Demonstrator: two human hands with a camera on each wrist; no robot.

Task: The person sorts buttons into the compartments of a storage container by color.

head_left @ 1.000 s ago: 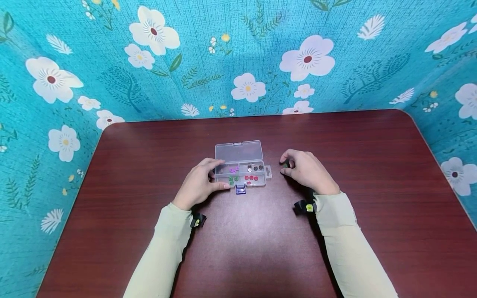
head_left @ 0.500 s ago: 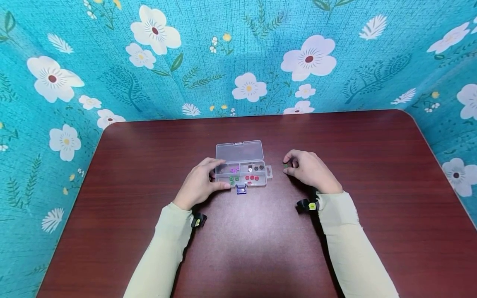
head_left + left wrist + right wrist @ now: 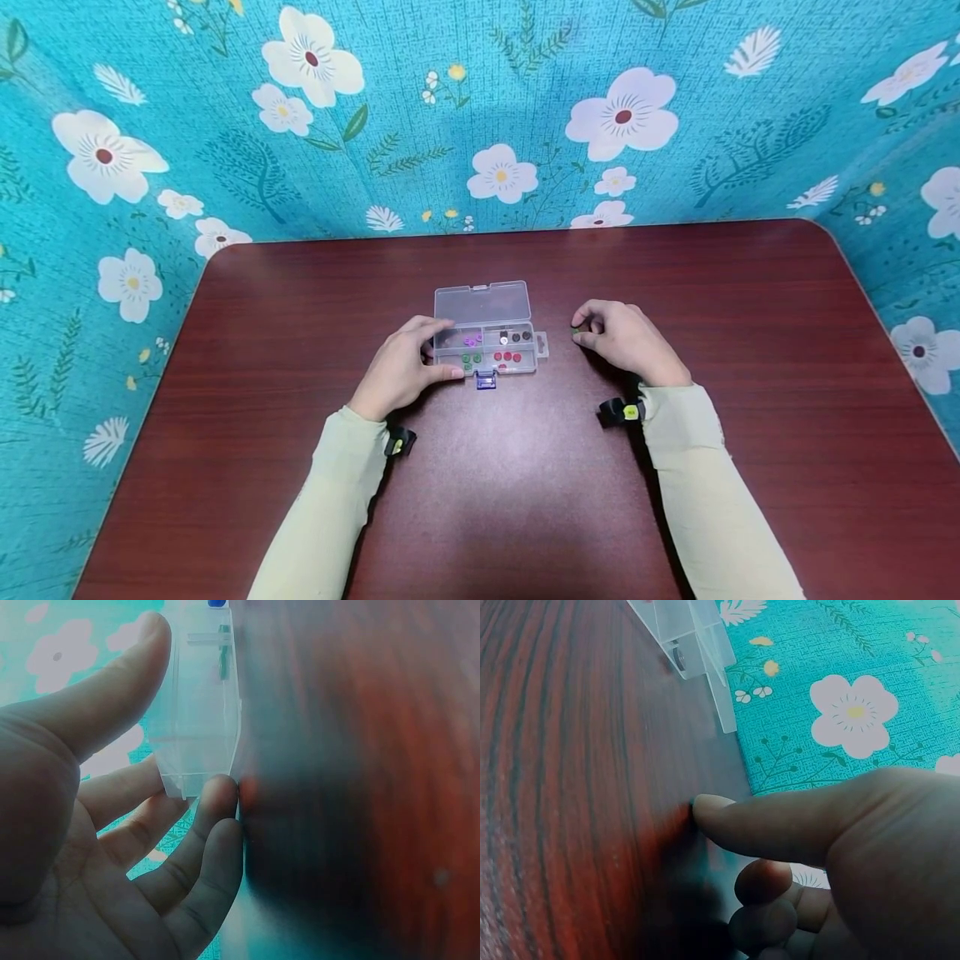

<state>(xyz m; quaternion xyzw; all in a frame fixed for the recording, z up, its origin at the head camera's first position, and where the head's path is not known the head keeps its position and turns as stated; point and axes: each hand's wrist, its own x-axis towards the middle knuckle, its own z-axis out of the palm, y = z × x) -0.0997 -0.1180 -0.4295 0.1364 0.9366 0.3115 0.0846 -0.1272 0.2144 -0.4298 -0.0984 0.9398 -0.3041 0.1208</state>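
A clear plastic compartment box point(image 3: 487, 350) lies on the table with its lid point(image 3: 482, 303) raised at the back. My left hand point(image 3: 401, 367) holds the box's left end, thumb at the front wall and fingers at the back; the left wrist view shows the thumb and fingers about that end. Inside, in separate compartments, are purple buttons point(image 3: 472, 341), green buttons point(image 3: 471, 359), red buttons point(image 3: 507, 357) and dark buttons point(image 3: 516, 337). Right of the box, my right hand point(image 3: 626, 340) pinches a green button point(image 3: 576, 332) low over the table. The right wrist view hides that button behind the thumb.
A blue latch point(image 3: 486, 381) hangs from the box's front, and a clear hanging tab point(image 3: 542, 344) juts from its right end. The dark red wooden table point(image 3: 502, 483) reaches back to a turquoise floral cloth point(image 3: 420, 125).
My right hand has shifted slightly to the right with the green button, then barely moved. The left hand stays in place on the box.
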